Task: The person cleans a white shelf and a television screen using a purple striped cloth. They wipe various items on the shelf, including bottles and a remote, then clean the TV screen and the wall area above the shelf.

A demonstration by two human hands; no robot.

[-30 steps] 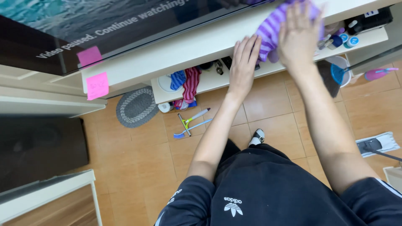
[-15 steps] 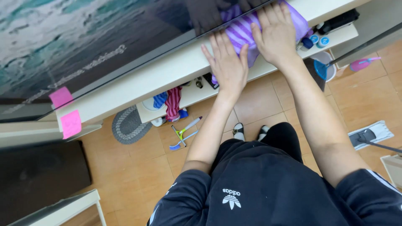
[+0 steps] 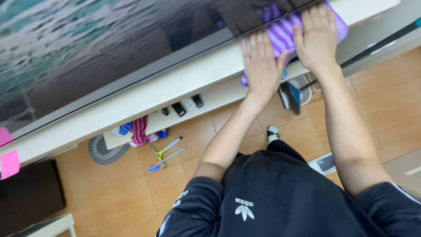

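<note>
Pink sticky notes (image 3: 8, 158): now at far left edge.
Squeegee (image 3: 164, 153): on tiled floor.
Left hand (image 3: 262, 66): flat, unclenched, pressing purple striped cloth (image 3: 285, 33) onto white counter (image 3: 184, 83); shifted rightward since earlier.
Right hand (image 3: 319, 37): flat on the same cloth, grip released, wiping stroke continuing along the ledge.

Purple striped cloth (image 3: 284, 36), soft and bunched, lies flat on the white shelf top just below the screen's lower edge. One corner droops over the shelf's front lip. Both hands cover much of it.
</note>
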